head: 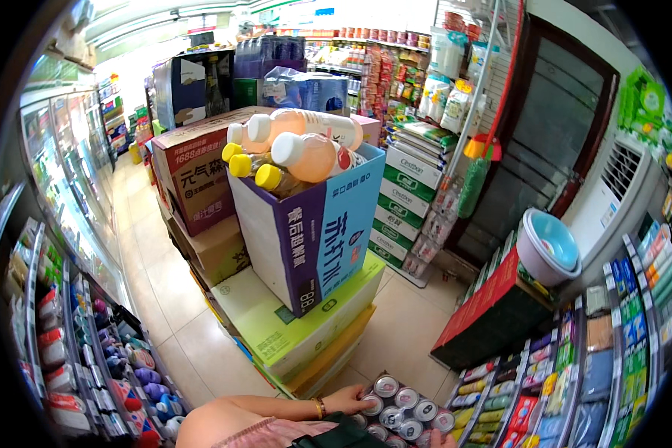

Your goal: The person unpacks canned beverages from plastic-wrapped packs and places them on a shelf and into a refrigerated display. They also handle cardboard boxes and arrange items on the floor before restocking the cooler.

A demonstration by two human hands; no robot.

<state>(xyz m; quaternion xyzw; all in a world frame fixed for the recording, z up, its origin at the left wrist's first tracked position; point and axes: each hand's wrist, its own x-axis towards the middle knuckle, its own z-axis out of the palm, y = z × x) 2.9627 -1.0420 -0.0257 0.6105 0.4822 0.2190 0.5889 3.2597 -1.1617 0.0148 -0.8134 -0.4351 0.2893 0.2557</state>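
Low in the picture, a shrink-wrapped pack of drink cans (407,415) shows its metal lids and pull tabs. My left hand (348,400), with bands around its wrist, grips the pack's left edge. Fingers of my right hand (441,439) lie against its right side; the rest of that hand is cut off by the frame. In front of me a blue and purple carton (336,224) stands upright on a light green carton (302,327). Peach-coloured drink bottles (308,159) with white caps and smaller yellow-capped bottles (269,175) fill its top.
A maroon drink carton (199,176) stacks beside the blue one. Shelves of goods stand at left (95,347) and right (515,386). Basins (551,241) rest on a red box (481,302) near a dark door (537,112). Glass-door coolers (67,162) line the left wall.
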